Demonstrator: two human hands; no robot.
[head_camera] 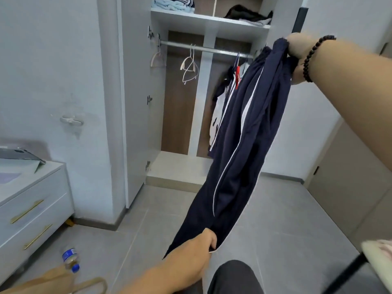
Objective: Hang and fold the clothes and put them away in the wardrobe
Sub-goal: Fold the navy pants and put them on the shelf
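- In front of the open wardrobe (135, 102), a person is holding a pair of navy trousers (244, 132) with white side stripes stretched between both hands.
- The right hand (296, 58), with a dark bead bracelet (316, 58) on its wrist, is gripping the bunched upper end of the trousers, raised to about the level of the hanging rail (203, 48).
- The left hand (199, 249) is gripping the lower end, fingers curled around the fabric, low and close to the person's body.
- The trousers are hanging in a slanting line from upper right to lower left, clear of the grey tiled floor (275, 219) and outside the wardrobe.
- On the rail, empty hangers (189, 64) are hanging toward the left and middle, and a few garments (222, 98) in white, navy and red are hanging at the right, partly hidden behind the trousers.
- On the shelf (207, 20) above the rail, light blue folded clothes (171, 4) are sitting at the left and a dark heap (248, 13) at the right.
- At the left, a white chest of drawers (31, 200) with gold handles is standing against the wall.
- A plastic bottle (71, 258) with a blue label and cap is showing on the floor near the drawers, just beside a tan bag (55, 281) at the bottom edge.
- The person's knee (233, 276) in dark cloth is showing at the bottom centre.
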